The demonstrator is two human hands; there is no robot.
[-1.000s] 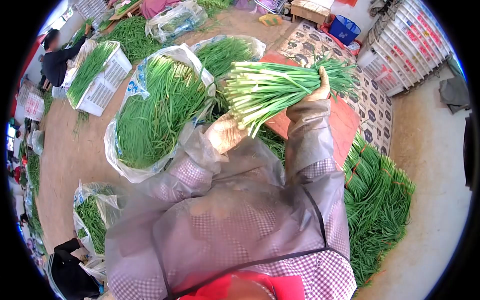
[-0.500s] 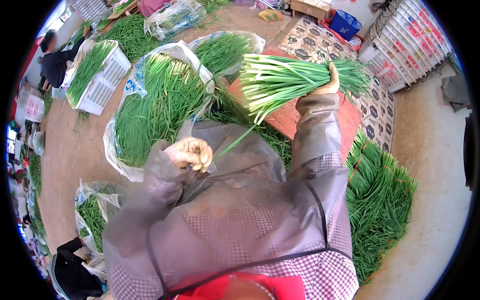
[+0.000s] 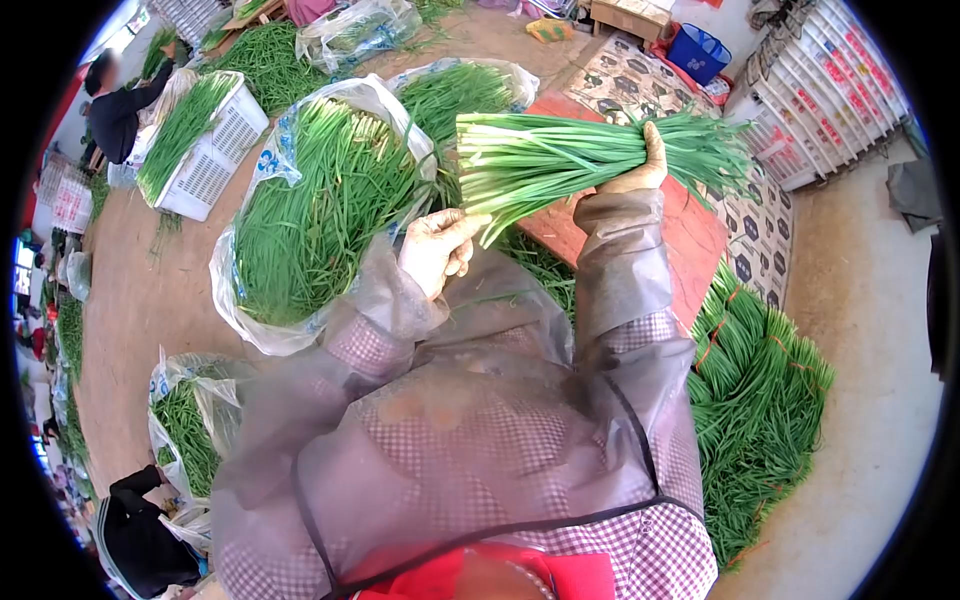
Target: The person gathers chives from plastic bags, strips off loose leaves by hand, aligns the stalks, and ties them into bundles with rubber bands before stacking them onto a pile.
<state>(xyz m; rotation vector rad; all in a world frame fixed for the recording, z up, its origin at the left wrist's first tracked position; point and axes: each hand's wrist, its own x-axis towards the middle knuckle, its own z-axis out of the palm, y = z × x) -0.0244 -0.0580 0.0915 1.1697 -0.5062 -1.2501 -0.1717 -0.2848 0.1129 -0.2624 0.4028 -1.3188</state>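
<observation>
My right hand [image 3: 640, 165] is wrapped round a thick bunch of garlic chives [image 3: 550, 155] and holds it level over a reddish board [image 3: 690, 240]. The pale cut ends point left, and the dark leaf tips spread out beyond the hand on the right. My left hand [image 3: 437, 250] is closed in a pinch at the lower pale end of the bunch, with thumb and forefinger on a stalk end. Behind it stands a large plastic bag [image 3: 225, 275] packed with loose chives. Both hands look gloved or coated with dirt.
Tied chive bundles [image 3: 760, 420] are heaped at my right. A white crate [image 3: 220, 140] of chives, a smaller bag [image 3: 160, 400] and two people, one in a dark top [image 3: 115, 125], are on the left. White stacked crates [image 3: 815, 90] and a blue basket [image 3: 697, 53] stand at the back right.
My left hand has moved up and right, from above my lap to the pale ends of the bunch. The bunch in my right hand has shifted slightly left.
</observation>
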